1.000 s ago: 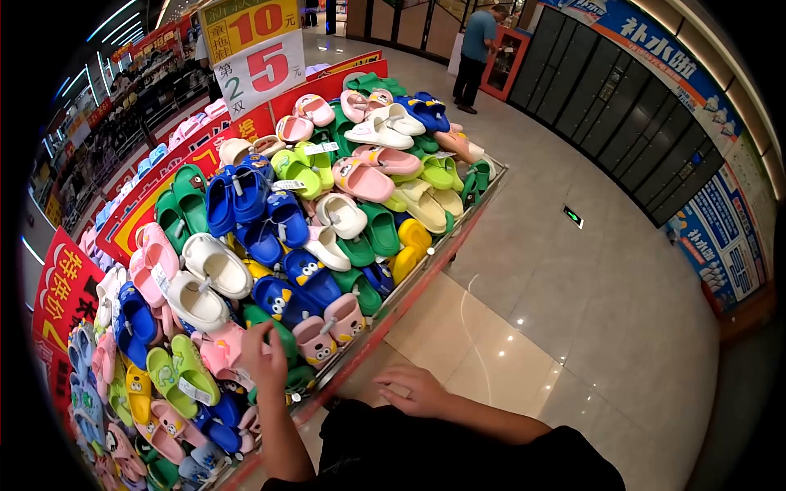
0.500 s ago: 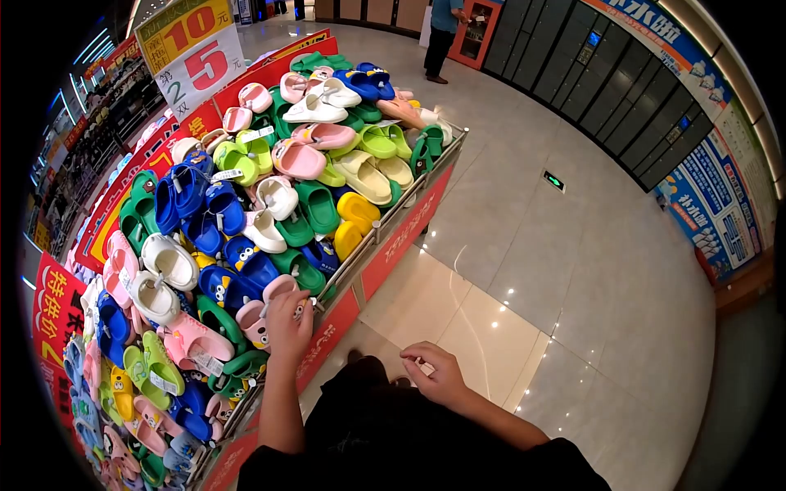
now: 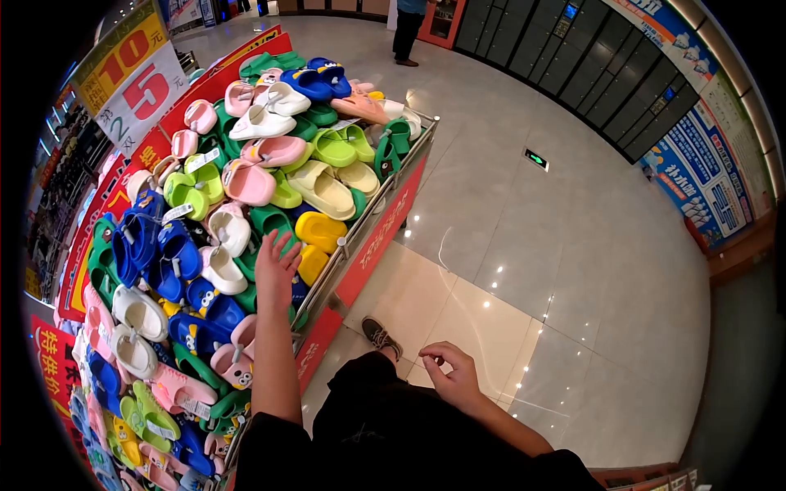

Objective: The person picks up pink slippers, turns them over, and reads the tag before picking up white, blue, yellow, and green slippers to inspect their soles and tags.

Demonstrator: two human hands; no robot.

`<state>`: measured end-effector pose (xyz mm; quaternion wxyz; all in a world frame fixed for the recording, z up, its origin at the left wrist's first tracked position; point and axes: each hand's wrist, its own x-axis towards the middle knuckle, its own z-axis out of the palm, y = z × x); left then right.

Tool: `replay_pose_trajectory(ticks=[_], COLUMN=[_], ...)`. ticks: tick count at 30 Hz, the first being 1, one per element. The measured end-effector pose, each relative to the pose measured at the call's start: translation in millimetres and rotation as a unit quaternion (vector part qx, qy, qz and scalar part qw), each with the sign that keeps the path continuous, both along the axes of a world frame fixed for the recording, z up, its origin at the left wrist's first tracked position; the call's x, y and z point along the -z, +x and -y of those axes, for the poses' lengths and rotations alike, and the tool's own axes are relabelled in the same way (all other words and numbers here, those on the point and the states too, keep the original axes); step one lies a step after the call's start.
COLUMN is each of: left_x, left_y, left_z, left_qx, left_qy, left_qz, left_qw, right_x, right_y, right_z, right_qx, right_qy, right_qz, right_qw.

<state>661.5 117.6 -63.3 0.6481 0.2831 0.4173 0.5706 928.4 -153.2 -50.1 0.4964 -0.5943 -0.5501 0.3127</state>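
My left hand (image 3: 277, 266) reaches over the edge of a bin heaped with children's clogs and slippers. Its fingers are spread and nothing is held. Green clogs (image 3: 270, 221) and yellow slippers (image 3: 319, 231) lie closest to its fingers; whether it touches any is unclear. White clogs (image 3: 223, 270) sit just left of it, and blue ones (image 3: 214, 307) lower down. My right hand (image 3: 452, 372) hangs over the floor in front of my body, with fingers curled and the thumb near them. Nothing shows clearly in it.
The bin's metal rim (image 3: 352, 237) runs diagonally beside me. A price sign (image 3: 131, 74) stands at upper left. Dark lockers (image 3: 565, 65) line the far wall. A person (image 3: 407, 29) stands near a red cabinet (image 3: 443, 23). My shoe (image 3: 381, 335) is on the tiles.
The view has shifted along the bin, which now sits further left. My left hand has moved forward over the clogs and its fingers have spread. My right hand stays low, fingers still curled.
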Motion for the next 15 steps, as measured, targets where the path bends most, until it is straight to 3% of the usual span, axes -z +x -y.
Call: replay_pose_trajectory(ticks=[2,6,11,15], left_x=[6.4,2.9,13.7,16.6], left_y=[-0.6,5.2,-8.1,-15.6], left_z=[-28.9,-83.5,-137.4,-162.9], left_qx=[0.023,-0.053,-0.11,-0.123], left_qy=[0.015,0.018,-0.079,-0.081], left_qz=[0.09,0.116,0.326,0.293], left_qw=[0.996,0.992,0.936,0.945], right_x=[-1.0,-3.7,-13.0,-26.6], right_y=[10.4,33.7,53.2,59.3], right_z=[-21.1,-72.3,-145.9,-199.6], right_qx=[-0.001,-0.025,-0.079,-0.115], right_qy=[-0.002,-0.006,0.014,0.019], right_qz=[0.005,0.032,0.05,0.055], right_qw=[1.0,0.999,0.996,0.992])
